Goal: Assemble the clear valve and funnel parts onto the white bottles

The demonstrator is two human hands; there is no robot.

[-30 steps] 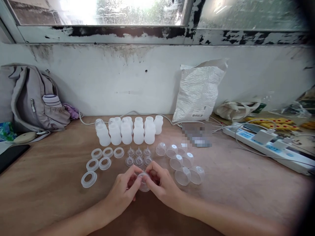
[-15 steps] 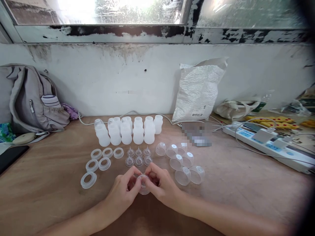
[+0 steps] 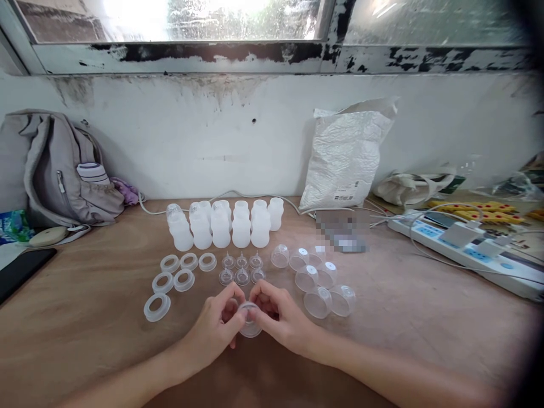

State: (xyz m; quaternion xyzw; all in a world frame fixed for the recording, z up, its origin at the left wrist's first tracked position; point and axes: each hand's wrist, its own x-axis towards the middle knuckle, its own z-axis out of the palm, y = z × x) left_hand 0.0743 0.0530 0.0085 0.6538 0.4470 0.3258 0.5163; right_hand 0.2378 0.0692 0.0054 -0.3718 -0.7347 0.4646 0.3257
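Note:
Between both hands, near the front of the table, is a clear round plastic piece (image 3: 250, 328). My left hand (image 3: 219, 323) pinches it from the left, and my right hand (image 3: 278, 317) pinches it from the right; the thumbs lie on its upper part. Just beyond the fingers stand several clear nipples (image 3: 242, 276) in two rows. Left of them lie several translucent rings (image 3: 184, 280). Several clear domed caps (image 3: 318, 302) rest to the right. Behind the nipples stand several frosted white bottles (image 3: 241, 226). The fingers hide part of the held piece.
A grey backpack (image 3: 63, 170) and a black phone (image 3: 25, 275) are at the left. A silver-white bag (image 3: 344, 158) leans on the wall. At the right lie a power strip (image 3: 471, 249) with cables, a white cloth bag (image 3: 414, 187) and yellow items (image 3: 488, 212).
The view has shifted slightly, so the objects on the table appear a little further right. Both hands keep their pinch on the clear piece, with small finger movements.

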